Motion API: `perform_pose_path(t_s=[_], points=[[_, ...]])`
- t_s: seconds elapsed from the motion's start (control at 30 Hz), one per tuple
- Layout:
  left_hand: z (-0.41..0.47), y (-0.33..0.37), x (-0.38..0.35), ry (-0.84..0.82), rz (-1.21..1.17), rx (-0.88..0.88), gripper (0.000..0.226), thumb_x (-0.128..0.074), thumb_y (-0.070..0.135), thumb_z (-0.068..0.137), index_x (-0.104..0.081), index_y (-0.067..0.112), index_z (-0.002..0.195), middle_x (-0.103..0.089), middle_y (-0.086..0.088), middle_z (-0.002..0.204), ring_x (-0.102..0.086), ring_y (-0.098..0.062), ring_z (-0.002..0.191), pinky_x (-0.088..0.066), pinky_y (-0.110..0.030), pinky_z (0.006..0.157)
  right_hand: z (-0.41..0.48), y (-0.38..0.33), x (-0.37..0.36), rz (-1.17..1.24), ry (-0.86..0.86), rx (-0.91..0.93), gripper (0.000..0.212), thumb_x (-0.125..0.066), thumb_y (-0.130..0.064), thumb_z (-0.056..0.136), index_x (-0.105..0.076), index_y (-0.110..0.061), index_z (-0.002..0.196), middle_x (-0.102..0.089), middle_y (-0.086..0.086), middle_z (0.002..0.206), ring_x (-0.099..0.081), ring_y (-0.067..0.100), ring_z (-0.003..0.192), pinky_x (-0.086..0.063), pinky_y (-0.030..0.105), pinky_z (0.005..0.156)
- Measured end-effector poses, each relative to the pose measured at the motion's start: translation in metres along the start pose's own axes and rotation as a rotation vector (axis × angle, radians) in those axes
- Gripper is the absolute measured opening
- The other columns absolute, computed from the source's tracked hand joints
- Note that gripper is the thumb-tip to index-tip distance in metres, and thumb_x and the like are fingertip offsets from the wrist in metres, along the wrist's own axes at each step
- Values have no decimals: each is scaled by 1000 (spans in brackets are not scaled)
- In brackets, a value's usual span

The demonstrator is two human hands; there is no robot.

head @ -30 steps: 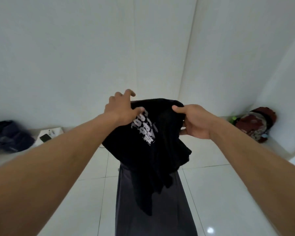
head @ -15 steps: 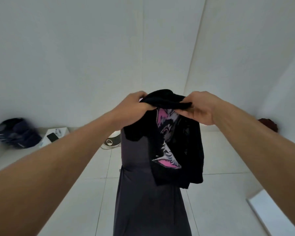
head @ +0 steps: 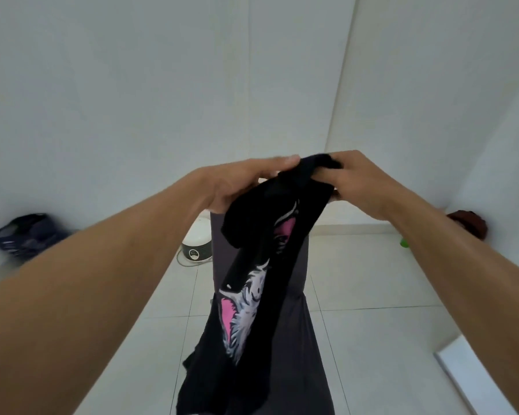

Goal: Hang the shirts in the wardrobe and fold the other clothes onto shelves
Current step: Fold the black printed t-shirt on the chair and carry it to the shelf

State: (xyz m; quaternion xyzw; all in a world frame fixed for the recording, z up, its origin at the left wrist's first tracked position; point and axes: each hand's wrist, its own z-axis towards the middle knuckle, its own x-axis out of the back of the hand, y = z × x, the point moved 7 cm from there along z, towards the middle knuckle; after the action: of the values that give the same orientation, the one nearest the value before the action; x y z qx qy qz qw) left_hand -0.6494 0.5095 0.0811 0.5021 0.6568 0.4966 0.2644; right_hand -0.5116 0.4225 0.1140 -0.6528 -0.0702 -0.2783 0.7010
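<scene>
Both hands hold a black shirt (head: 261, 265) up at chest height: the left hand (head: 237, 184) and right hand (head: 357, 181) pinch its bunched top edge. The shirt hangs above the tiled floor (head: 372, 280).

Left hand (head: 237, 187), right hand (head: 363, 184) and forearms (head: 108, 280) are bare; dark grey cloth (head: 303, 354) below is possibly worn.

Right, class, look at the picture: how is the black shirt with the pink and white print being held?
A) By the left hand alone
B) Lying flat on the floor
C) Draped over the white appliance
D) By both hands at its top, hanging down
D: the left hand and the right hand both grip the bunched top of the black shirt, and the rest of it hangs down in the air.
</scene>
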Motion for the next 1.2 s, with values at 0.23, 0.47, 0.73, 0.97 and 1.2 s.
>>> perform_pose_path(t_s=[0.23, 0.47, 0.73, 0.97, 1.2], points=[[-1, -76, 1, 192, 618, 47, 17, -85, 27, 73, -70, 19, 75, -75, 2, 79, -73, -21, 83, -55, -36, 89, -5, 25, 15, 226, 170, -69, 22, -55, -4, 97, -72, -15, 91, -73, -2, 88, -70, 12, 81, -56, 32, 80], [-26, -39, 7, 398, 432, -208, 16, -71, 29, 91, -74, 14, 92, -58, 0, 69, -52, -14, 63, -39, -30, 68, -24, 18, -1, -106, -149, -91, 23, -65, -10, 76, -72, -17, 97, -72, 7, 89, -66, 17, 79, -52, 29, 72], [-30, -95, 4, 374, 659, -5, 27, -91, 27, 66, -74, 16, 84, -77, 0, 81, -73, -15, 77, -60, -33, 80, -44, -22, 20, -33, 226, 185, 41, -53, 12, 83, -73, -24, 84, -72, -5, 78, -68, 8, 73, -56, 24, 67], [-38, -176, 7, 313, 630, 147, 17, -84, 24, 72, -67, 28, 74, -70, 7, 75, -68, -15, 78, -47, -22, 64, -71, -12, 32, 445, 276, 122, 48, -52, 10, 92, -79, -19, 66, -77, -3, 76, -73, 13, 75, -55, 24, 71], [-67, -221, 51, 533, 398, 104, 33, -75, 35, 81, -71, 12, 104, -73, -12, 103, -67, -30, 99, -50, -41, 94, -97, 40, 65, -103, 333, -142, 31, -71, 8, 80, -68, -22, 74, -64, -5, 70, -61, 13, 70, -46, 28, 69]])
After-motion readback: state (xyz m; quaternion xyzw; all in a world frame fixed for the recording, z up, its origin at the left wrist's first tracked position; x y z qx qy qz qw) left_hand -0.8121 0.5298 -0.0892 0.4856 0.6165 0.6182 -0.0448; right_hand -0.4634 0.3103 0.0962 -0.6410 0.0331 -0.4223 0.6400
